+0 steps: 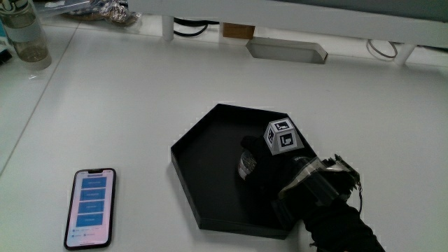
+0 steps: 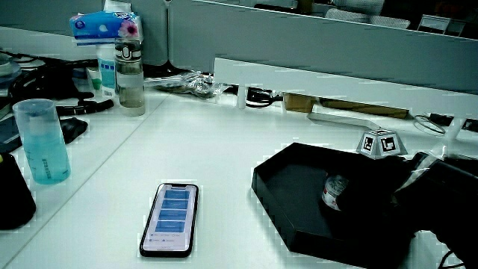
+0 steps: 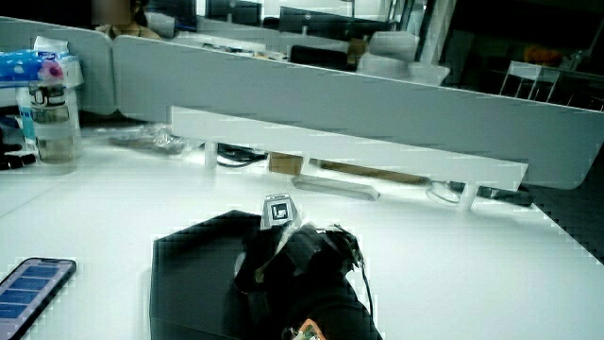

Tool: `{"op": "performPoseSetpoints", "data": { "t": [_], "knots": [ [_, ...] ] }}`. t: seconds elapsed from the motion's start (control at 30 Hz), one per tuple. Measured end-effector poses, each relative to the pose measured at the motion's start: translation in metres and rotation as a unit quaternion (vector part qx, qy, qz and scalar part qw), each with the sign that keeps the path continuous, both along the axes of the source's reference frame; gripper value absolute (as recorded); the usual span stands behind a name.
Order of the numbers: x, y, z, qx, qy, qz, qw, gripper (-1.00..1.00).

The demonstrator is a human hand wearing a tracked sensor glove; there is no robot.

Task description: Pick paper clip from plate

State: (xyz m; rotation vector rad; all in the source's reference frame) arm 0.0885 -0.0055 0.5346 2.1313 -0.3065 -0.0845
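Note:
A black six-sided plate lies on the white table, nearer to the person than the grey cable slot. The gloved hand reaches into the plate, with the patterned cube on its back. Its fingers curl around a small silvery thing, which looks like the paper clip, low over the plate's floor. In a side view the clip shows at the hand's fingertips inside the plate. In a side view the forearm covers much of the plate and hides the clip.
A phone with a lit blue screen lies flat beside the plate. A clear bottle stands at the table's corner. A blue tumbler and a tissue pack show in a side view. A low partition lines the table's edge.

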Motion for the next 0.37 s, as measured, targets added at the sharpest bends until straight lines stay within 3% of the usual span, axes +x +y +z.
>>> {"op": "performPoseSetpoints", "data": {
  "t": [0.1, 0.23, 0.27, 0.37],
  "knots": [
    [0.002, -0.005, -0.006, 0.017, 0.007, 0.0, 0.9998, 1.0],
    [0.013, -0.01, -0.006, -0.001, -0.006, 0.015, 0.9999, 1.0],
    [0.016, -0.012, -0.012, 0.007, -0.015, 0.02, 0.9997, 1.0],
    [0.029, -0.016, -0.01, -0.007, -0.007, 0.031, 0.9995, 1.0]
  ]
}}
